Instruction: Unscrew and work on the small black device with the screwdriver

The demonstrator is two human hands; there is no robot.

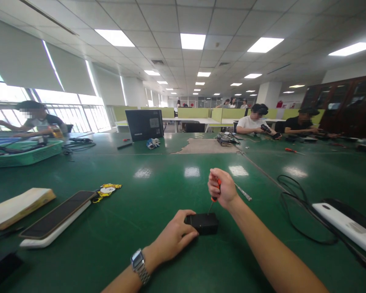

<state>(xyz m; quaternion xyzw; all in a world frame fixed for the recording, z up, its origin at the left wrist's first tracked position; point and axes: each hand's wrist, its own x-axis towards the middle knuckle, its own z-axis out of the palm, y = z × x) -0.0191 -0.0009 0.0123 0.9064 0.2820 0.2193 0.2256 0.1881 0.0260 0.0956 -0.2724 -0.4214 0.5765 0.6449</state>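
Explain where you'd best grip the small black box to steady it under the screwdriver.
Pinch the box by its short left end, coming from the left, as the left hand does. It lies flat, and the screwdriver in the right hand stands over its top right.

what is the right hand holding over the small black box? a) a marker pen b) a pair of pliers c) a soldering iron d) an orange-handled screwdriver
d: the right hand grips an orange-handled screwdriver upright, its tip down on the black box, which the left hand steadies on the green table.
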